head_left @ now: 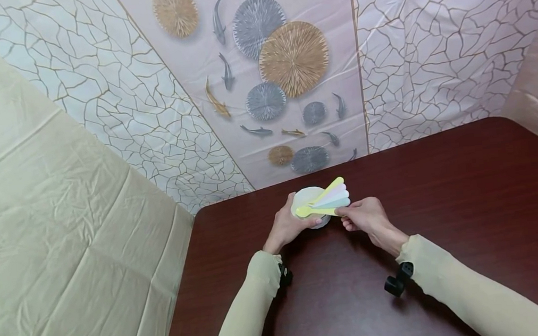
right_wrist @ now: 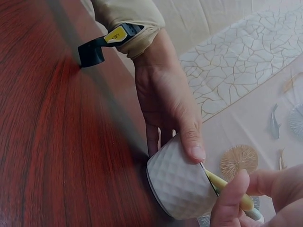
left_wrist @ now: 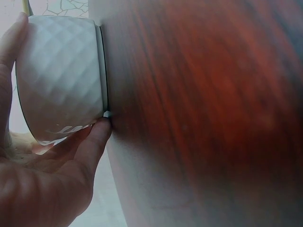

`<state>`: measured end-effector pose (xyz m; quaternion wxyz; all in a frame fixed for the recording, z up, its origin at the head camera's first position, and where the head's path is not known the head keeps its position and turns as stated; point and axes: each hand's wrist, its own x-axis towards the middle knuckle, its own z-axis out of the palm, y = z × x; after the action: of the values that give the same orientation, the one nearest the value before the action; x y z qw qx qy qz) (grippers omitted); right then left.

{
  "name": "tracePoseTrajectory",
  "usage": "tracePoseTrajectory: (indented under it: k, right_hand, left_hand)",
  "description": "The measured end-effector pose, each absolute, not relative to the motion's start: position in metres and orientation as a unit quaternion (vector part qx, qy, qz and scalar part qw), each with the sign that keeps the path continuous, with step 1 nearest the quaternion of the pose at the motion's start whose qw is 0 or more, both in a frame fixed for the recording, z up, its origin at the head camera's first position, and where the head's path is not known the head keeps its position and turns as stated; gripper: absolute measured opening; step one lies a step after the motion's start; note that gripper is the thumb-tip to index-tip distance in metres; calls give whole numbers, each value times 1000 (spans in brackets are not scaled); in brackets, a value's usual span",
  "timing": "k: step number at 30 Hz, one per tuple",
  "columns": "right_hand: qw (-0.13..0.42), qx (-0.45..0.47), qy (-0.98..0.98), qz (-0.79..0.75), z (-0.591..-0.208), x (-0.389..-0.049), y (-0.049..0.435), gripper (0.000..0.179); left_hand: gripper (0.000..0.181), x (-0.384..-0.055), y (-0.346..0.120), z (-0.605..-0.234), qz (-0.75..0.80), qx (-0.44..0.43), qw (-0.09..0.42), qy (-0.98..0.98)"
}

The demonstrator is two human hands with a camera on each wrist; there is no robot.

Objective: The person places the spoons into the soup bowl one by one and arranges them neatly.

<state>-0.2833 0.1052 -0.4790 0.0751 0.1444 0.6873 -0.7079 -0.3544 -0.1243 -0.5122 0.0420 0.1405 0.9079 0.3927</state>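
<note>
A small white bowl with a diamond-patterned outer wall and a thin dark rim stands at the table's far side. My left hand grips it from the left, thumb at the rim, as the right wrist view also shows. Several pastel spoons fan out from the bowl to the right: a yellow spoon at the back, pale pink and white ones, then a mint spoon. Nearest me lies another yellow spoon, its handle end pinched between thumb and fingers of my right hand. The spoon tips overlap inside the bowl.
The dark red-brown wooden table spreads to the right and toward me. Behind it hangs a patterned wall sheet, with a beige cloth along the left. Each wrist carries a black camera mount.
</note>
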Motion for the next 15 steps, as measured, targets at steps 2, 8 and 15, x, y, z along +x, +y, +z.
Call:
tracePoseTrajectory:
  k: [2,8,15]
  right_hand:
    - [76,144,687,-708,-479,-283,105,21]
    - [80,135,689,-708,-479,-282,106,21]
    - [87,123,699,-700,-479,-280,108,30]
  left_hand:
    - [103,-354,-124,-512,391,139,42,909]
    - [104,-354,-123,-512,388,134,42,911]
    - [105,-356,-126,-514,393,135,43,909]
